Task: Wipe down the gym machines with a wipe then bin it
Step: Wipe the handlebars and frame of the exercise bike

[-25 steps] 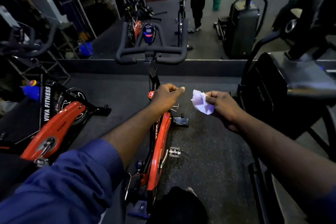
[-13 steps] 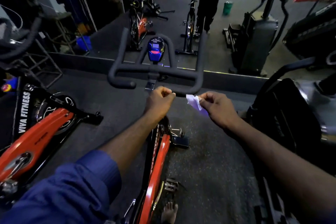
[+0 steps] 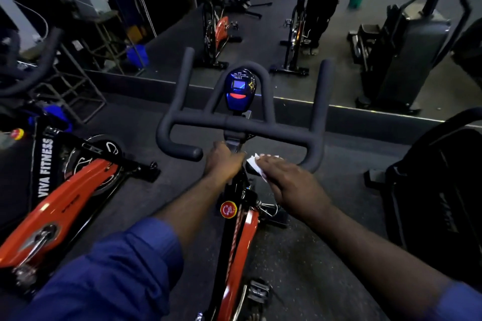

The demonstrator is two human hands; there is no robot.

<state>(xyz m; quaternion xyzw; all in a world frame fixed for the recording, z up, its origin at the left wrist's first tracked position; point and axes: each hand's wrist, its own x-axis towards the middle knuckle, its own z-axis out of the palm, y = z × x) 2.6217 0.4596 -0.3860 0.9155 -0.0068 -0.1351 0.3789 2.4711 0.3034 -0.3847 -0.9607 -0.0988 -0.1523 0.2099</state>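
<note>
White wipe (image 3: 257,168) held in right hand (image 3: 287,181), just beside left hand (image 3: 223,161), near black handlebar (image 3: 234,124).

VIVA FITNESS, white caps, runs up the black frame bar (image 3: 45,167) of the orange bike (image 3: 60,206) on my left. Red round sticker (image 3: 228,210) on my bike (image 3: 240,242): txt too blurry. Console screen (image 3: 238,85): no legible digits.
</note>
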